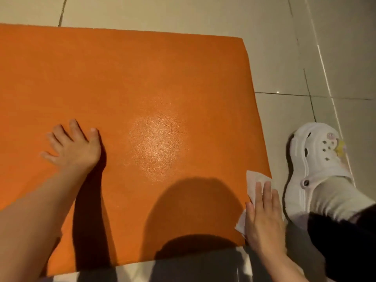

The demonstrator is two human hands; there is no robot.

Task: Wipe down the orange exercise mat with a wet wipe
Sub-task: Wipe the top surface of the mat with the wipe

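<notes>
An orange exercise mat (126,82) is spread on tiled floor (284,27). It is steadied by the flat left hand (73,145). A thin, limp wet wipe (253,183) is pressed at its right edge under straight right hand (264,218) fingers (266,192).

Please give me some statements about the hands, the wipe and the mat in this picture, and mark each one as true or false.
1. The left hand lies flat on the orange mat with fingers spread. True.
2. The wet wipe is under the left hand. False: it is under the right hand.
3. The right hand is at the mat's right edge. True.
4. The white clog stands on the mat. False: it stands on the tiled floor beside it.
5. The mat is rolled up. False: it lies flat.
</notes>
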